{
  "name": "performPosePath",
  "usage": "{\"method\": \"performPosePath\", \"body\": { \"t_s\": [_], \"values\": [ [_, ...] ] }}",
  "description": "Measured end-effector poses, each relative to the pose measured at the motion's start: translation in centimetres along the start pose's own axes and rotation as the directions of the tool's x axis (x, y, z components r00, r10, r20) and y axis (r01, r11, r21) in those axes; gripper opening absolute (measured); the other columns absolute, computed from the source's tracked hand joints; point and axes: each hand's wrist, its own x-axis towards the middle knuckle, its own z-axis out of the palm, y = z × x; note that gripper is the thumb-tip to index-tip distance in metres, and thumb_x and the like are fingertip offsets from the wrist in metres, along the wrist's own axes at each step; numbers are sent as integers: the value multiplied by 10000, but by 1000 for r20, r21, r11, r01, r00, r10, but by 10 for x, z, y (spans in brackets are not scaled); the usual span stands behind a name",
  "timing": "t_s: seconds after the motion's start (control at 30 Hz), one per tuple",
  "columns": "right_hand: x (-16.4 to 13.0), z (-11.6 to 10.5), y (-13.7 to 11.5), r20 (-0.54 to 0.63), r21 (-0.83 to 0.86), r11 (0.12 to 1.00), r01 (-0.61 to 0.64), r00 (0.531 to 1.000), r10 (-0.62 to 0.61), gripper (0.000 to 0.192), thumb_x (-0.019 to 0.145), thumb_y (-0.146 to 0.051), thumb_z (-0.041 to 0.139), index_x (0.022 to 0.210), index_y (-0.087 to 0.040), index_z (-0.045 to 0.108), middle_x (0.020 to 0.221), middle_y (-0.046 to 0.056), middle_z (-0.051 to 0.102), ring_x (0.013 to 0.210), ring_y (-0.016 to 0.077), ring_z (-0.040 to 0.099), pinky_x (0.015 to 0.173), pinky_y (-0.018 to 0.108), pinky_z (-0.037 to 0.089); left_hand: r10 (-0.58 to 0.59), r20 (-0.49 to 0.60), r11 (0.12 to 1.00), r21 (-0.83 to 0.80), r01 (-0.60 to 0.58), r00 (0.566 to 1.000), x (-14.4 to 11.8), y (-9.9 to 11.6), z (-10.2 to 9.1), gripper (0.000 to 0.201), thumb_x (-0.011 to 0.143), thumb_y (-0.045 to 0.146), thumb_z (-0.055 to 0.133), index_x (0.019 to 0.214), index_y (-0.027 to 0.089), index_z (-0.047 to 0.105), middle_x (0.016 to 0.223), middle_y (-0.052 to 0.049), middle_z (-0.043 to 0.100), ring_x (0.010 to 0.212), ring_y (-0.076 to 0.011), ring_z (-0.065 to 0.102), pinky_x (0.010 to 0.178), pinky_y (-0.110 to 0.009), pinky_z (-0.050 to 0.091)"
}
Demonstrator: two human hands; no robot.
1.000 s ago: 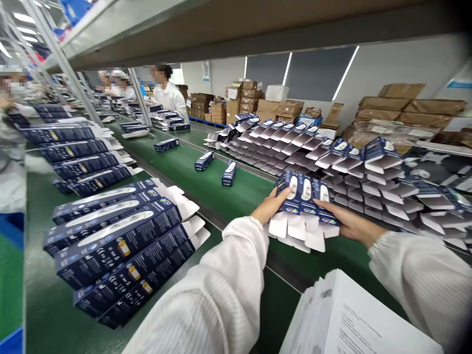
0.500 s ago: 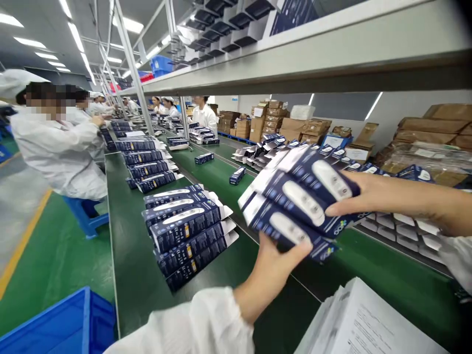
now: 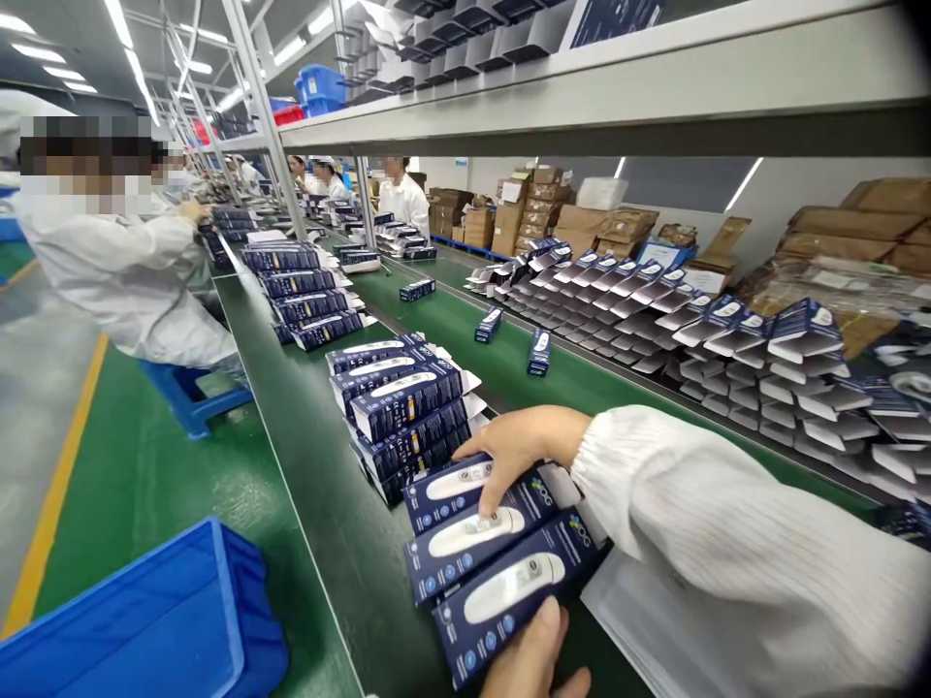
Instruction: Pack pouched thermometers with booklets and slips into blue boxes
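Green bench (image 3: 320,465), right hand (image 3: 520,441) palm-down on boxes (image 3: 472,539)

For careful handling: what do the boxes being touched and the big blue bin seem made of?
Boxes: likely thin printed card, smooth, slightly glossy; white flaps show at the ends. Bin: probably moulded plastic, smooth; even blue colour, thick rounded rim.

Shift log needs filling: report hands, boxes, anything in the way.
Right hand atop navy thermometer boxes, left hand against nearest box. Three showing, side by side, printed thermometers up. Another box stack close beyond.
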Motion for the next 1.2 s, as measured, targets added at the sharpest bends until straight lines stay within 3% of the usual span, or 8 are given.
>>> {"method": "performPosePath", "body": {
  "t_s": [0.13,0.33,0.53,0.73,0.83,1.0,1.07,1.2],
  "values": [
    [20,3,-1,-130,-147,989,-15,991,-4,1081,451,-677,792,1370,-220,451,1248,131,573,1113,383,531,905,435,422,-115,155,993,-10,118,981,-14,35,24,694,912,429,401,1471,194,63,1562,-39,143,1422,-197,172,1111,-416,329],
    [-2,-6,-12,-452,-380,922,72,855,-253,636,732,-570,699,1199,-163,554,1158,136,603,1098,346,535,958,455,353,55,232,995,-89,-35,971,-15,58,38,680,894,567,387,1427,174,232,1532,-86,244,1358,-219,333,1058,-376,415],
    [-97,-5,-8,-630,-383,923,-37,741,-232,388,889,-375,602,1203,-148,571,1175,97,597,1105,277,542,946,379,405,166,182,984,-89,-152,969,2,74,48,606,884,581,401,1306,147,410,1452,-142,384,1291,-239,439,989,-390,485],
    [-220,82,6,-876,-10,962,-272,467,122,360,922,-402,522,1238,-233,561,1240,36,589,1125,224,554,891,332,493,199,355,913,271,-304,913,-11,75,58,446,906,419,490,1306,228,438,1437,-78,420,1303,-201,421,1032,-354,436],
    [-265,150,16,-865,330,877,-351,259,429,340,912,-445,516,1172,-244,601,1189,31,625,1071,229,593,814,307,537,314,612,568,491,-660,726,-25,77,72,307,921,367,486,1218,315,549,1358,7,511,1271,-163,447,1055,-306,390],
    [-287,239,20,-757,566,730,-383,111,644,313,909,-443,518,1098,-228,643,1108,45,666,1003,250,629,852,367,537,62,989,-292,144,-946,131,-31,63,139,300,947,240,418,1171,195,611,1174,-47,644,1126,-166,548,1008,-307,408],
    [-278,260,19,-781,491,744,-454,150,607,291,899,-393,548,1099,-211,654,1138,61,653,1062,267,599,945,429,486,-135,986,-499,18,-867,98,-26,44,161,336,949,262,405,1176,99,592,1227,-133,611,1173,-229,526,1032,-380,387],
    [-253,286,17,-789,356,779,-517,281,547,358,825,-274,671,1162,-161,628,1247,108,586,1190,283,508,1010,460,439,-364,909,-692,-118,-712,203,-22,15,163,546,889,438,499,1222,6,515,1318,-257,504,1263,-355,438,1039,-511,350]
  ]
}}
